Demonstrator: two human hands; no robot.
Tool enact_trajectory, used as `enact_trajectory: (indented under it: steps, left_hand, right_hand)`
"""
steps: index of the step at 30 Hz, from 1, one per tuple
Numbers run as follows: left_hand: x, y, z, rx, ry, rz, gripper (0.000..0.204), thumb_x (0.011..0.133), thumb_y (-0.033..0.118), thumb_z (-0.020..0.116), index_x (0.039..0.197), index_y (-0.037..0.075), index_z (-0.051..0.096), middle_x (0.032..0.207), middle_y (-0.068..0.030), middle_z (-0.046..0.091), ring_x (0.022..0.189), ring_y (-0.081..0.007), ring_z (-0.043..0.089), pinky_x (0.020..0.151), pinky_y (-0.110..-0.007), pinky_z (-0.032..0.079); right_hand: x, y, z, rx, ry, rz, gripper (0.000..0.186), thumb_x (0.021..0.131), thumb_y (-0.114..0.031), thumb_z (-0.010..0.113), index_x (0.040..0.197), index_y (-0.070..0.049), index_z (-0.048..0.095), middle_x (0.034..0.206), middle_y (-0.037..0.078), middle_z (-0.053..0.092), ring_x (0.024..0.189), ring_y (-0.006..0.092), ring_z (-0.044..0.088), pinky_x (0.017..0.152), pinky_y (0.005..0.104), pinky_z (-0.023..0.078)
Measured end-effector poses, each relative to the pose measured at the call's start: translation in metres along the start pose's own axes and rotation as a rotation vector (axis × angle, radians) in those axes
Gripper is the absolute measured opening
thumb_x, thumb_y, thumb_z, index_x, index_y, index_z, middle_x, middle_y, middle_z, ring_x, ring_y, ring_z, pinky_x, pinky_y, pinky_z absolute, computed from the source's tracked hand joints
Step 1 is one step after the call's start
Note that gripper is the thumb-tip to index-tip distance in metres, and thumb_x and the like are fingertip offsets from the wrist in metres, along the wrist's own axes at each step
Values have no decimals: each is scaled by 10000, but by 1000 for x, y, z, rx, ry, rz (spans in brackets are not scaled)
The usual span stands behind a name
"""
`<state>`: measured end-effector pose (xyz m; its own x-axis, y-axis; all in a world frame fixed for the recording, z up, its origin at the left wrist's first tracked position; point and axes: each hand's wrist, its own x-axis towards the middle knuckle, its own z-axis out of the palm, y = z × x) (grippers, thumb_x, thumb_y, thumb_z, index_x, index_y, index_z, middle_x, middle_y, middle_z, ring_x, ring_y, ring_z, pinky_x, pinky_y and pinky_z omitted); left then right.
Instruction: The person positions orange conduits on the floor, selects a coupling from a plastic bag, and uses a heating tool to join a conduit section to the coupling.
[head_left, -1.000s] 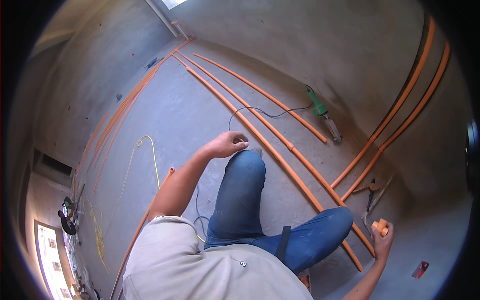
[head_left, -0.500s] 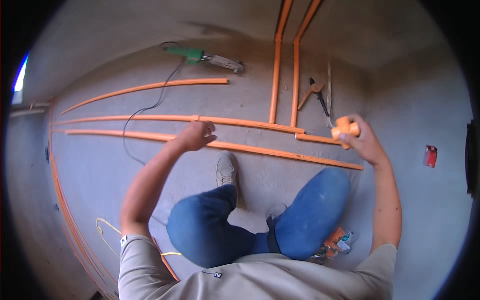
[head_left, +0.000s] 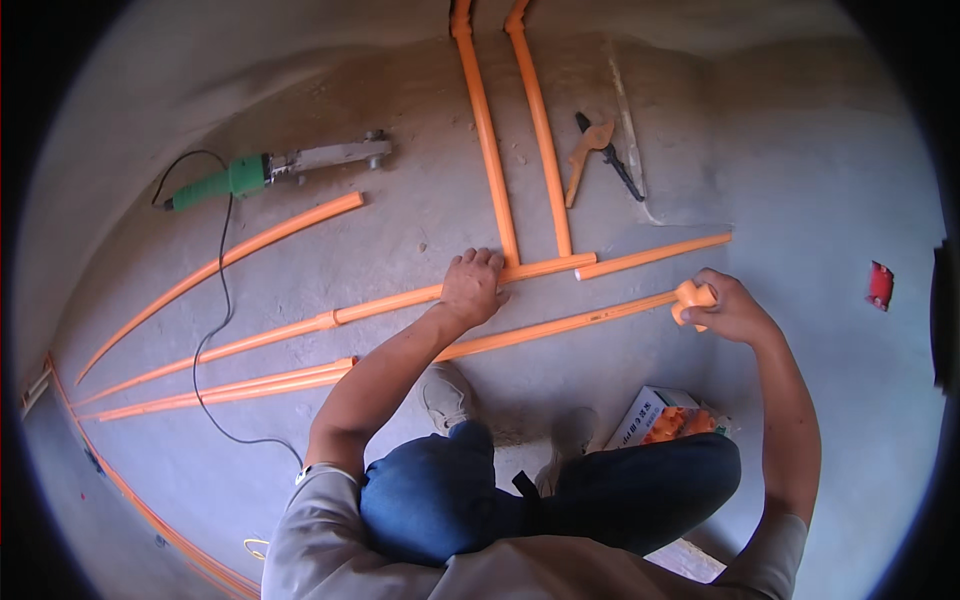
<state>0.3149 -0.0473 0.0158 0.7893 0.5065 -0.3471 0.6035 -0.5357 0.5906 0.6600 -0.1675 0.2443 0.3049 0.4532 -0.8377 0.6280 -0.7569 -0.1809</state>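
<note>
My left hand (head_left: 474, 285) is closed over an orange pipe (head_left: 387, 300) that lies crosswise on the floor, where two upright-running orange pipes (head_left: 486, 160) meet it. My right hand (head_left: 727, 308) grips an orange cross-shaped fitting (head_left: 692, 297) at the right end of a nearer crosswise pipe (head_left: 560, 324). A short orange pipe piece (head_left: 655, 255) lies between those two runs at the right. Below my hands are my bent knees, with an open box of orange fittings (head_left: 668, 420) beside my right knee, partly hidden by it.
A green-handled power tool (head_left: 215, 185) with a cord lies at the upper left beside a loose pipe (head_left: 210, 270). A black-handled hand tool (head_left: 615, 160) with an orange piece lies at the upper right. A red wall box (head_left: 880, 286) is at the right; long pipes run along the far left.
My view has swung toward the wall with the vertical pipes. My left hand has reached forward onto the pipe; my right hand has brought the fitting forward to a pipe end.
</note>
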Motion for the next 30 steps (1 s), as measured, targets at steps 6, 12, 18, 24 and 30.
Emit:
enact_trajectory:
  steps: [6, 12, 18, 24, 30]
  left_hand:
    - [7, -8, -1, 14, -85, -79, 542, 762, 308, 811, 1190, 57, 592, 1192, -140, 615, 1145, -328, 582, 956, -457, 481]
    - [16, -22, -13, 83, -259, 72, 573, 799, 307, 783, 1256, 44, 559, 1304, -155, 577, 1242, -338, 538, 1038, -463, 444]
    - [-1, -23, -53, 177, -322, 33, 501, 843, 299, 743, 1240, 35, 589, 1220, -150, 601, 1186, -338, 554, 1029, -452, 445]
    - [-30, -14, -14, 92, -95, -135, 491, 828, 300, 759, 1224, 49, 612, 1158, -153, 623, 1117, -349, 586, 983, -456, 476]
    - [-10, -3, 14, -40, 71, -127, 439, 809, 251, 758, 1193, 70, 644, 1099, -141, 651, 1068, -344, 608, 959, -438, 492]
  right_hand:
    - [8, 15, 6, 194, 31, -91, 468, 801, -222, 838, 1157, -9, 622, 1066, 133, 705, 974, 186, 682, 828, 334, 553]
    - [158, 32, 79, 447, 143, -130, 479, 810, -239, 840, 1163, -1, 622, 1045, 106, 709, 923, 168, 673, 827, 328, 547]
    - [208, 26, 82, 390, 155, -141, 492, 809, -249, 835, 1181, -7, 624, 1044, 132, 718, 924, 225, 694, 821, 355, 551]
    - [189, -21, 63, -346, 575, -399, 426, 815, -253, 788, 1130, -4, 646, 1094, 191, 687, 985, 372, 676, 856, 452, 545]
    - [166, -83, 110, -69, 257, -546, 274, 854, -266, 710, 976, -21, 698, 1061, 183, 705, 972, 380, 669, 850, 455, 541]
